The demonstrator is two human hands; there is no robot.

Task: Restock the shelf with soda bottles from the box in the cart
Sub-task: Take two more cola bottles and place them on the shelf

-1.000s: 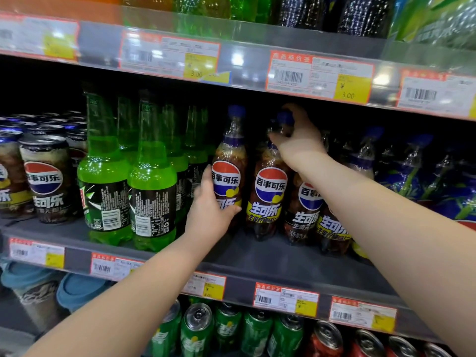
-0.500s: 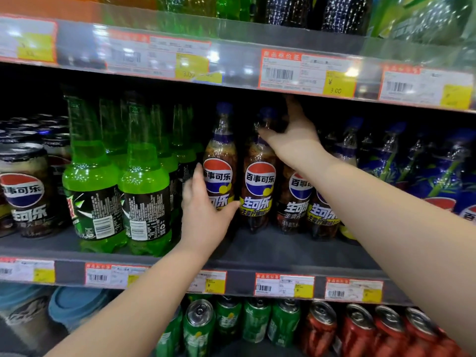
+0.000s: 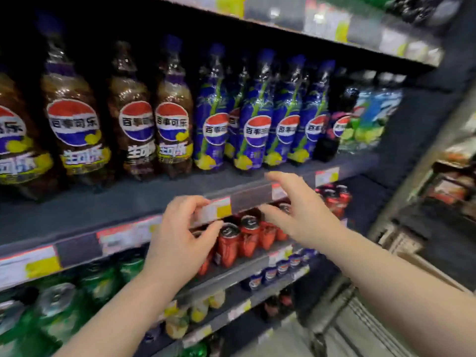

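Note:
Brown cola bottles (image 3: 74, 124) with red-white-blue labels stand in a row on the grey shelf (image 3: 108, 204). Blue-wrapped cola bottles (image 3: 257, 119) stand to their right. My left hand (image 3: 180, 235) hangs in front of the shelf's price strip, fingers loosely curled, holding nothing. My right hand (image 3: 296, 210) is a little to the right and higher, fingers spread and empty. Both hands are clear of the bottles. A corner of the cardboard box (image 3: 425, 269) and the metal cart (image 3: 342, 313) show at lower right.
Red cans (image 3: 231, 240) sit on the shelf below, behind my hands. Green cans (image 3: 59, 302) fill the lower left. A black bottle (image 3: 334, 124) and lime-labelled bottles (image 3: 371, 117) stand at the shelf's right end. Another shelving unit (image 3: 453, 181) lies to the right.
Both hands have let go of the brown bottles and drawn back down from the shelf. The view has swung right, bringing the cart and box into sight.

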